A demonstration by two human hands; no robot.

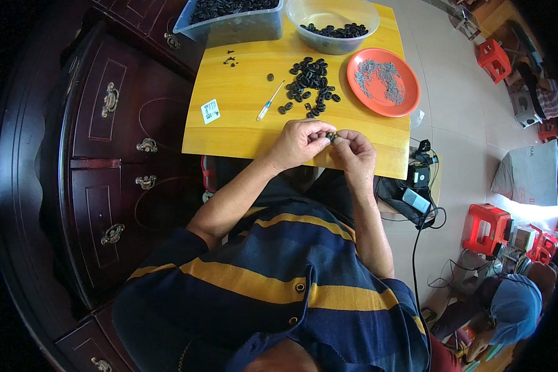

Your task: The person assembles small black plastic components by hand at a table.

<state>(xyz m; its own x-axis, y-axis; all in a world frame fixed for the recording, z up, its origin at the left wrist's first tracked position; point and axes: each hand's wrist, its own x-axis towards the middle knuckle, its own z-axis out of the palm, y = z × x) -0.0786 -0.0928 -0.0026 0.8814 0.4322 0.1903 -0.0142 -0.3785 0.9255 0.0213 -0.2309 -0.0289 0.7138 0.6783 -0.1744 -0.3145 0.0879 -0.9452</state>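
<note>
Close together over the near edge of the yellow table (235, 133), both my hands pinch one small dark oval part (332, 136). My left hand (301, 142) has thumb and fingertips on its left side. From the right, the fingers of my right hand (356, 152) close on the same part, covering much of it. Just beyond my hands lies a loose pile of black oval plastic parts (311, 77). A screwdriver (270, 102) with a pale handle rests left of the pile. To the right is an orange-red plate (411, 102) holding many thin grey pieces (381, 79).
At the back stand a clear bin (242, 31) and a clear round bowl (335, 46), both holding black parts. A white label card (210, 111) lies at the left. A dark wooden cabinet (99, 155) borders the left side. Cables and a bag (397, 198) sit right; another person (508, 310) is lower right.
</note>
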